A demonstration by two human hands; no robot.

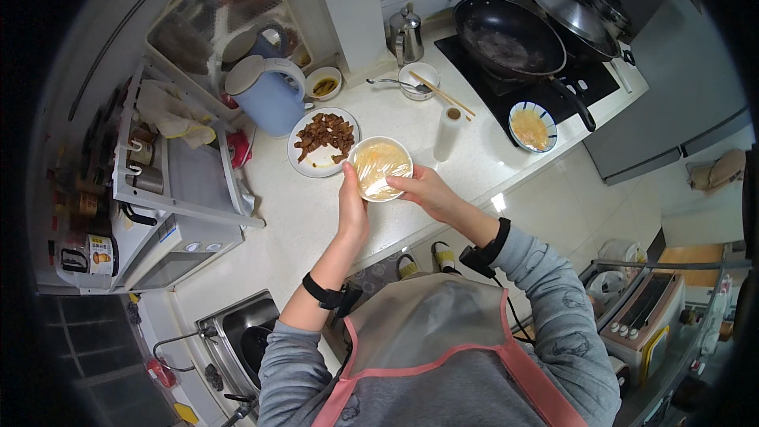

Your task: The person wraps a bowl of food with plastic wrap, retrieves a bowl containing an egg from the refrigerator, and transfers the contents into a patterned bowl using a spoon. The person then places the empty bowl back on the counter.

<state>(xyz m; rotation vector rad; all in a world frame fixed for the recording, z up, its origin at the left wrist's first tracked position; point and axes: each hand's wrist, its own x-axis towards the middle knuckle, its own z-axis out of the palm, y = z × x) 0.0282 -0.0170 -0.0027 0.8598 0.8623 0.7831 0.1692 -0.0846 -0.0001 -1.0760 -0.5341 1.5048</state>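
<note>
Between my hands is a white bowl [379, 161] of pale yellowish food, with clear plastic wrap stretched over its top. My left hand [354, 204] grips the bowl's left side, thumb up along the rim. On the other side my right hand [428, 191] holds the rim, its thumb lying on the wrap. Just behind the bowl, a white plate [324, 171] bears browned chunks of meat [325, 135]. A roll of plastic wrap [448, 135] stands upright to the right. Farther right, near the cooktop's front corner, sits a blue-striped bowl [533, 127] with similar yellowish food, uncovered.
A blue electric kettle [267, 98] and a small sauce bowl [324, 83] stand at the back left. Chopsticks [442, 95] and a spoon lie across a bowl [420, 74]. A black wok [510, 38] rests on the cooktop, its handle jutting forward. The sink [237, 332] is at lower left.
</note>
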